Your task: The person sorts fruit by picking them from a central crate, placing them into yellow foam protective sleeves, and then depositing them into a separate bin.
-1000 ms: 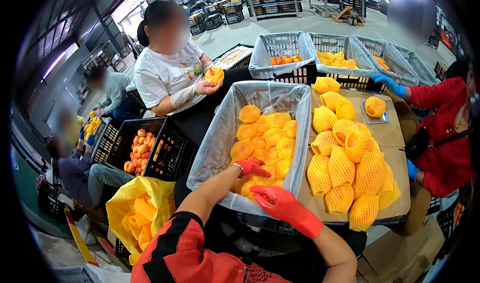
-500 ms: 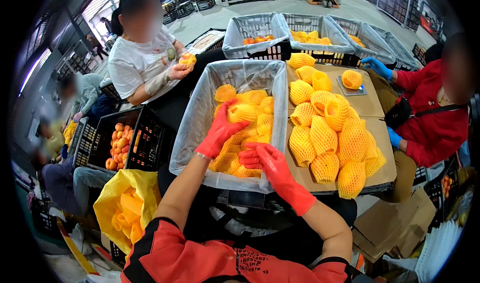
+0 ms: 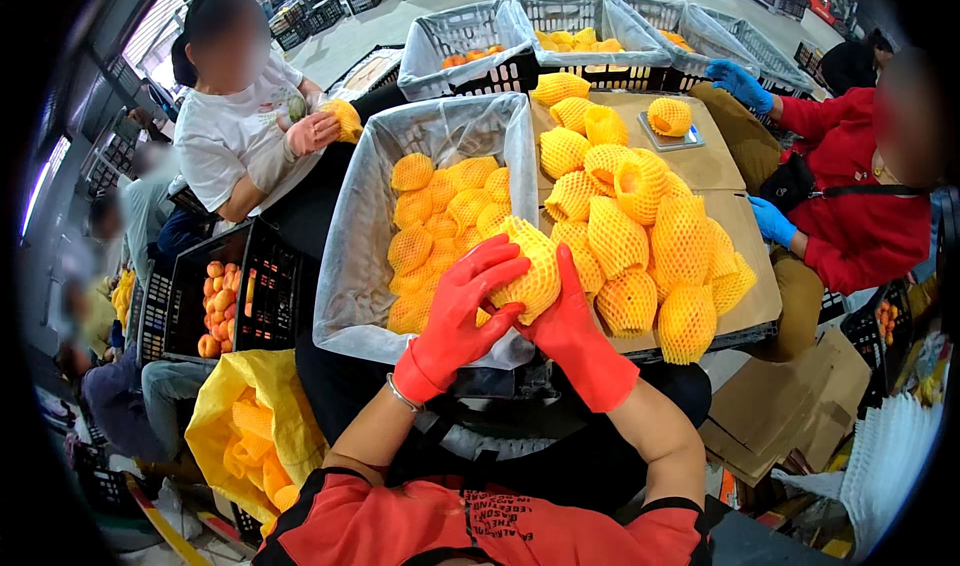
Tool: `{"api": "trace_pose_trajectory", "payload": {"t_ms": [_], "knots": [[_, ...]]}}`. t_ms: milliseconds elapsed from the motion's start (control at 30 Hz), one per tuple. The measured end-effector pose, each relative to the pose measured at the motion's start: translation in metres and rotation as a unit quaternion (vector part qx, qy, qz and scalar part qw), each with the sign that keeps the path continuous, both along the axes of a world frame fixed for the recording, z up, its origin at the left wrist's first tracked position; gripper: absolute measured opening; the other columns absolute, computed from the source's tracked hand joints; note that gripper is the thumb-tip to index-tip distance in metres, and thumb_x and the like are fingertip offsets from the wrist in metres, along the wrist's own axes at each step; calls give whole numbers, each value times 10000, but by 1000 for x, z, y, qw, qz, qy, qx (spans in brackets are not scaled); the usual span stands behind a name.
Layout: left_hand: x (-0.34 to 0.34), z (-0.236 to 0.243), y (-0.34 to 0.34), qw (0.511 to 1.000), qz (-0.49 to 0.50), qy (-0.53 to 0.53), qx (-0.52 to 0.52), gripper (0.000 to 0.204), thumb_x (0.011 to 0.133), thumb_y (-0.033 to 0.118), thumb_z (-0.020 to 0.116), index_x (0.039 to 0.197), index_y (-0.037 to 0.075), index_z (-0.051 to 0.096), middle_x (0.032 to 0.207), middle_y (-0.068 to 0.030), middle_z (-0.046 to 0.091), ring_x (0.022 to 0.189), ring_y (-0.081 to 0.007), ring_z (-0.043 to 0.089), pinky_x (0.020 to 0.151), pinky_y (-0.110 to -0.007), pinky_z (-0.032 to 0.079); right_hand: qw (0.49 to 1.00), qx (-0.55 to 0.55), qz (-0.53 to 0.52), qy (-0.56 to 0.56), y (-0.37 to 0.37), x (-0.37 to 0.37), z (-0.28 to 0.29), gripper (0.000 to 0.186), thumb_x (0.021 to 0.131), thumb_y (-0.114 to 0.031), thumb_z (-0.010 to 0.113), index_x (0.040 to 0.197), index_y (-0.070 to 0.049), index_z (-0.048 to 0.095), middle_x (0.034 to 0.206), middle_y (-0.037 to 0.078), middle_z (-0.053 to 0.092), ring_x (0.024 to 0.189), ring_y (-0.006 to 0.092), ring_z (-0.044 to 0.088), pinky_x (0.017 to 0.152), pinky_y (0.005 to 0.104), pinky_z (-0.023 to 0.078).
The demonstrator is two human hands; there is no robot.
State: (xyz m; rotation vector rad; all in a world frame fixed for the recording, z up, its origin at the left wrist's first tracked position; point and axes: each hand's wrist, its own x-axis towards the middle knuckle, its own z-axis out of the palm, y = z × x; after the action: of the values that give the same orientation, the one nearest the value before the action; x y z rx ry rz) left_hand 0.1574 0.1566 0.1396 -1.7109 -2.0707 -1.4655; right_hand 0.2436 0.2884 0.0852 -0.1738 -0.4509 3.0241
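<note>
Both my hands, in red rubber gloves, hold one fruit in a yellow foam net above the near right corner of a plastic-lined crate. My left hand curls its fingers round the left side of the net. My right hand grips the right and lower side, thumb raised along it. The net hides most of the fruit. Inside the crate lie several netted fruits, packed side by side. To the right, a heap of yellow foam-netted pieces covers part of a cardboard sheet.
A scale carries one netted fruit. More lined crates stand behind. At left are a black crate of peaches and a yellow sack of foam nets. Co-workers sit left and right, one wearing blue gloves.
My left hand has brought the netted fruit from over the crate's middle toward its near right corner. My right hand, formerly apart, now grips it too. The whole view has shifted slightly.
</note>
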Motion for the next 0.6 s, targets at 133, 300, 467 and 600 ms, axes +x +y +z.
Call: {"api": "trace_pose_trajectory", "payload": {"t_ms": [133,300,467,600], "knots": [[-1,11,-9,995,72,28,-56,209,869,-27,575,1044,39,667,1055,-97,662,988,-251,629,928,-344,474,990,135,-15,42,-8,-3,3,750,963,-587,520,1495,-77,381,1407,117,554,1242,284,588,1013,449,509],[-9,23,6,949,9,-311,-54,191,970,18,483,1070,4,645,970,-17,636,951,-84,580,856,-250,478,993,0,47,106,-4,-1,-11,712,972,-535,519,1479,-50,397,1434,147,529,1258,329,576,977,520,528],[-4,25,5,909,5,-414,-58,181,973,38,493,1064,4,646,992,-37,652,879,-88,606,777,-233,497,977,-128,107,130,2,-4,-25,694,979,-548,499,1454,-46,429,1411,180,544,1233,385,586,954,550,531],[6,33,-8,865,-12,-501,-24,209,922,22,554,1113,17,639,959,-53,648,894,-140,633,797,-284,517,972,-92,122,181,0,-7,-23,658,991,-516,510,1456,-57,435,1390,173,563,1223,367,595,1009,510,508]]}}
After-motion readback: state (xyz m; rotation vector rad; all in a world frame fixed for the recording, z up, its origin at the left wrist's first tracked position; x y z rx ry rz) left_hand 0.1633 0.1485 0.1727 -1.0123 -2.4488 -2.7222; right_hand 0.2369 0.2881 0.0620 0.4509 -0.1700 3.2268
